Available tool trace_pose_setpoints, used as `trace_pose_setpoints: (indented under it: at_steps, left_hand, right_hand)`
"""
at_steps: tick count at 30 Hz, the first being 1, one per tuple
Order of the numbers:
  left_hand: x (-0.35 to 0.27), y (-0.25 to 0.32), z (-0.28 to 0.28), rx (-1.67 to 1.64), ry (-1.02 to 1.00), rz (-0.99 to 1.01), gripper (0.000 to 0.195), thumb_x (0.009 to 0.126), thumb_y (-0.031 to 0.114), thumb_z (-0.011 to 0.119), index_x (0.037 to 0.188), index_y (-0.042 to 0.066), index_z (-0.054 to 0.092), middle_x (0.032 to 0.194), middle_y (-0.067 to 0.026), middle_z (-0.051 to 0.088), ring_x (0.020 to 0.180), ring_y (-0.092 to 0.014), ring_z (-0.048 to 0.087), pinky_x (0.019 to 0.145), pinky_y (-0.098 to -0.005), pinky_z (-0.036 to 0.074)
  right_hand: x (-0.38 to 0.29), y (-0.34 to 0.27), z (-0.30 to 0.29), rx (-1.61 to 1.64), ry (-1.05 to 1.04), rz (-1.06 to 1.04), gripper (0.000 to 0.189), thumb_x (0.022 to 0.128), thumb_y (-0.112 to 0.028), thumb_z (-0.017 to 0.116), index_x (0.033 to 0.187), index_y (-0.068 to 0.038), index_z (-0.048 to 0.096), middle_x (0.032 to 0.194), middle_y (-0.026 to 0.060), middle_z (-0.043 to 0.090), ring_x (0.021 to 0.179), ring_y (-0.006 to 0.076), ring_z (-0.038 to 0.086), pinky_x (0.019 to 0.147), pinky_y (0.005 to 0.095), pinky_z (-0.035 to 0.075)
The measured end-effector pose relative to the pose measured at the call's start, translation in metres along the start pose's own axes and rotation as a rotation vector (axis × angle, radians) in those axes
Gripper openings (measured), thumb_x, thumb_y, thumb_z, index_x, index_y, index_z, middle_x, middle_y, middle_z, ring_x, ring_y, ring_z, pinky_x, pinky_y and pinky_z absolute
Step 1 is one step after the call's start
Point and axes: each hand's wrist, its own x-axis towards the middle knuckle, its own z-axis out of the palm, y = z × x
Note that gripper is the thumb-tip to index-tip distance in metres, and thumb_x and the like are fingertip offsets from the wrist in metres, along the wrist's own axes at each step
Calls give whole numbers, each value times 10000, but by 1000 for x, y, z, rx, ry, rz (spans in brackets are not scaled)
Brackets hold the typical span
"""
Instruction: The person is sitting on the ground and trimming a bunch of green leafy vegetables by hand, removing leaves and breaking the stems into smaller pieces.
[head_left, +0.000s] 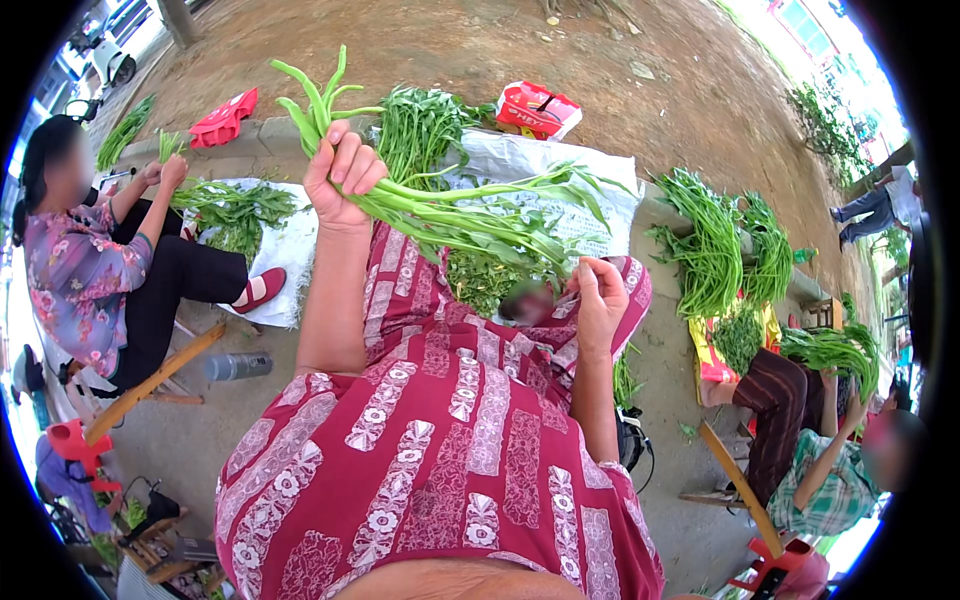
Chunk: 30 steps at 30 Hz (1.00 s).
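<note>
My left hand is raised and shut around a bunch of long-stemmed leafy greens, apparently water spinach. The thick pale stem ends stick up above the fist, while the leafy ends stretch rightward over my lap. At those leaf tips is my right hand, its thumb and forefinger pinched together on the foliage. Below the bunch, between my knees, lies a heap of loose picked leaves. A white woven plastic sheet spreads beyond, partly covered by the bunch. Another pile of greens rests at its far left edge.
A red-and-white bag sits behind the sheet by the concrete kerb. Seated people handle greens on both sides. A grey bottle lies at left. More greens are stacked at right, near wooden stools.
</note>
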Motion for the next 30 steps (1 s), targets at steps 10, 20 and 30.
trace_pose_setpoints:
  at_steps: [10,20,30]
  left_hand:
    - [2,2,8,-9,-18,-12,150,872,119,566,851,85,422,504,32,361,409,-75,353,410,-212,343]
    - [3,-2,7,-16,-41,-31,167,874,137,572,849,90,414,504,31,360,400,-75,347,404,-211,331]
    - [6,-13,7,23,-26,-60,138,887,158,552,877,85,436,522,30,365,411,-77,349,412,-218,323]
  right_hand:
    - [10,6,-16,-23,42,-44,103,871,-55,570,950,1,604,794,10,591,674,64,550,618,191,465]
    - [21,3,-14,-9,59,-59,101,861,-48,584,946,3,600,804,10,589,678,64,544,616,191,459]
    - [15,0,-10,42,45,-64,106,865,-35,570,958,7,599,813,24,593,699,74,555,641,198,466]
